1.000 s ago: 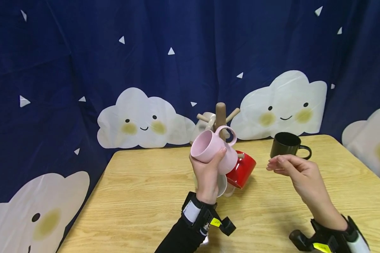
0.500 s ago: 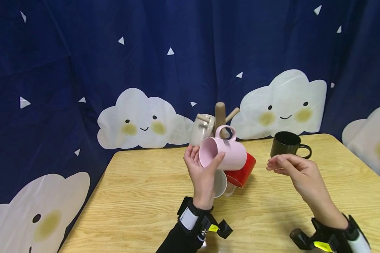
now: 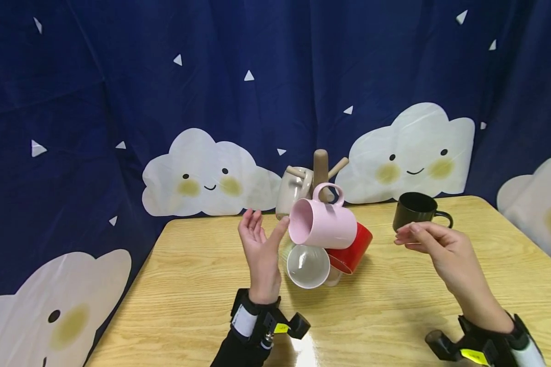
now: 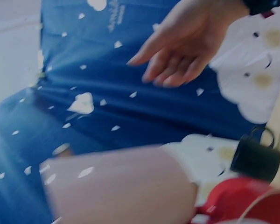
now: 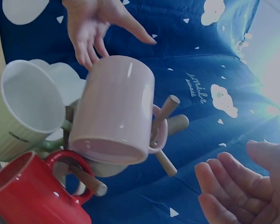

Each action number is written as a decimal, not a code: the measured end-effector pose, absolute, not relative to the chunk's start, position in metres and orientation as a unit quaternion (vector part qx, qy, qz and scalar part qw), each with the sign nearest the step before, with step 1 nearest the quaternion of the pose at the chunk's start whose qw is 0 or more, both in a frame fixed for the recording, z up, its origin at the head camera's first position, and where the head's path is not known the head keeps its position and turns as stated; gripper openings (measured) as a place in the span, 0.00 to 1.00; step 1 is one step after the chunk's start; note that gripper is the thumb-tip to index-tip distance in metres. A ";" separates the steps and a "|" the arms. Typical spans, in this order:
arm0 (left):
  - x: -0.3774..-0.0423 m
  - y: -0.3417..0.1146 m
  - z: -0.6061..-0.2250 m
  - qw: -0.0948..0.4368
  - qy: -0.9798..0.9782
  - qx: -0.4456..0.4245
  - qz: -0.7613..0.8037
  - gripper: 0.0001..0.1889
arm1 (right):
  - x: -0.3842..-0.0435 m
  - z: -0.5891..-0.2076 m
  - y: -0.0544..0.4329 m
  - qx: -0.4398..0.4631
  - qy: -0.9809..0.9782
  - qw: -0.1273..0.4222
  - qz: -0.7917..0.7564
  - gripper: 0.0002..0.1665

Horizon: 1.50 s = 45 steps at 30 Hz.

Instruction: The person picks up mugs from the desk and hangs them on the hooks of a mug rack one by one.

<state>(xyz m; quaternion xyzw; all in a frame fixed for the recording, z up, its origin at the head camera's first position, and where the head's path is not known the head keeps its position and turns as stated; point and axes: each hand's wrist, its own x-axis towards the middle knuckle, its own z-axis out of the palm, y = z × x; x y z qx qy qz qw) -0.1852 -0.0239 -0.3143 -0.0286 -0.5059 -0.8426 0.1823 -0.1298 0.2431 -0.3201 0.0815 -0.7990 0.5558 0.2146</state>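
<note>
A pink mug point(image 3: 332, 225) hangs sideways by its handle on a wooden mug tree point(image 3: 320, 167), its mouth facing left. My left hand point(image 3: 260, 260) is just left of that mouth, apart from it, fingers spread and holding nothing. Below hang a red mug point(image 3: 354, 250) and a pale green mug point(image 5: 30, 112) with a white inside. A cream mug point(image 3: 290, 193) hangs at the back left of the tree. Off to the right, my right hand point(image 3: 445, 255) hovers with relaxed, slightly bent fingers and nothing in them. In the right wrist view, bare peg ends show beside the pink mug.
A black mug point(image 3: 415, 213) stands upright on the wooden table point(image 3: 197, 285) at the back right, behind my right hand. Past the table's back edge hangs a dark blue curtain point(image 3: 257, 102) with cloud prints.
My left hand has let go of the pink mug and drawn back to the left. The mug has turned from tilted to nearly level on the tree. My right hand has hardly moved.
</note>
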 end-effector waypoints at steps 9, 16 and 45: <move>-0.195 -0.083 -0.317 0.196 -0.486 0.021 -0.851 0.34 | -0.132 -0.320 0.249 0.107 -0.746 0.227 0.617 0.12; -0.197 -0.096 -0.314 0.171 -0.540 0.005 -0.824 0.32 | -0.133 -0.319 0.253 0.082 -0.771 0.231 0.588 0.12; -0.202 -0.114 -0.333 -0.030 -0.964 -0.211 -0.160 0.31 | -0.151 -0.337 0.262 0.094 -0.970 0.154 0.164 0.13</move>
